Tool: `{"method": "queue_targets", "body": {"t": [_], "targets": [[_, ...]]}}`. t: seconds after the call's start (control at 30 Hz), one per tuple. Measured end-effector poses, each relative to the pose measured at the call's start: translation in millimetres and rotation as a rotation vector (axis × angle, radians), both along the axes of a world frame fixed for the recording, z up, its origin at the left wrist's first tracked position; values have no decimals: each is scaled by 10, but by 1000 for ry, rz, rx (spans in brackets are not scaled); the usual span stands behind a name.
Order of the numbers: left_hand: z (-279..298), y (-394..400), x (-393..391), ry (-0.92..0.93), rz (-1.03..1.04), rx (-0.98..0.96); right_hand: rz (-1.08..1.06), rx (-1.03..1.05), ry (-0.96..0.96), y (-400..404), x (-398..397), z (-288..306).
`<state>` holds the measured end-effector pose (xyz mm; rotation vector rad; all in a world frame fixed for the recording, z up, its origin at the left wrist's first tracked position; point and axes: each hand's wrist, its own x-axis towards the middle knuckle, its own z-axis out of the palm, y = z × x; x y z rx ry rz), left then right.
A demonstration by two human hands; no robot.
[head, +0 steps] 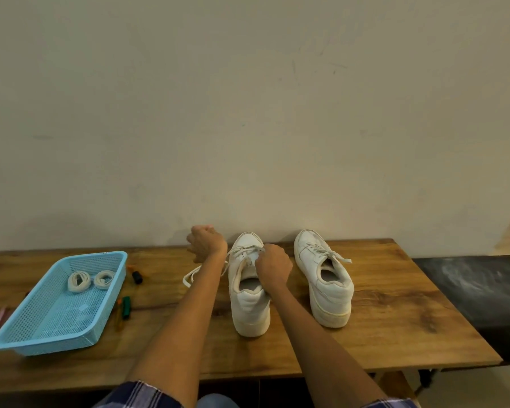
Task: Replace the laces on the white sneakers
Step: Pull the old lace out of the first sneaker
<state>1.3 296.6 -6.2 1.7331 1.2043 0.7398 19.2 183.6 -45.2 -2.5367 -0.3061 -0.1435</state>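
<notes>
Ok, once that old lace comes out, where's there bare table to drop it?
Bare wood lies right of the right sneaker, out to the table end, and along the near edge between the blue basket and the left sneaker. It is crowded beside the basket, where small tools lie, and around the left hand with the loose lace.

Under the hands, the table (pixel 380 304) is varnished wood with a dark, faintly shiny grain. The sneakers (pixel 249 293) look like smooth matt leather. Left of the hands, the basket (pixel 56 334) is perforated blue plastic.
</notes>
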Motion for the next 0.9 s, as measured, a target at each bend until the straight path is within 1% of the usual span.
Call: {"method": "queue_targets", "body": {"t": [0.07,0.13,0.17,0.2,0.23,0.3,0.43,0.53,0.57,0.63,0.77,0.83,0.9], "targets": [[-56,-54,69,107,-197,103,-2,5,-2,1,-8,-1],[-116,-135,175,307,-430,225,-7,0,-14,-2,-8,1],[-136,-184,221,434,-500,292,-6,-7,-18,-5,0,-2],[-149,-231,264,539,-524,346,-3,-13,-16,-8,8,-1],[-154,-263,296,606,-519,381,-1,-16,-13,-8,14,2],[-195,-284,320,636,-482,408,0,-19,-5,-2,24,7],[-250,-259,256,590,-464,410,-1,-23,-10,-1,26,1],[-193,-264,210,538,-487,319,1,-19,-9,-4,17,-4],[-172,-255,207,474,-473,276,-1,-16,-10,-2,7,0],[-129,-212,188,256,-379,186,-9,1,-4,7,-4,0],[10,-62,40,-70,8,-13,-10,6,3,2,-11,-5],[74,40,2,-144,134,-43,-6,13,10,-3,-10,-2],[89,134,5,-75,133,-12,2,6,4,0,-11,1]]}}
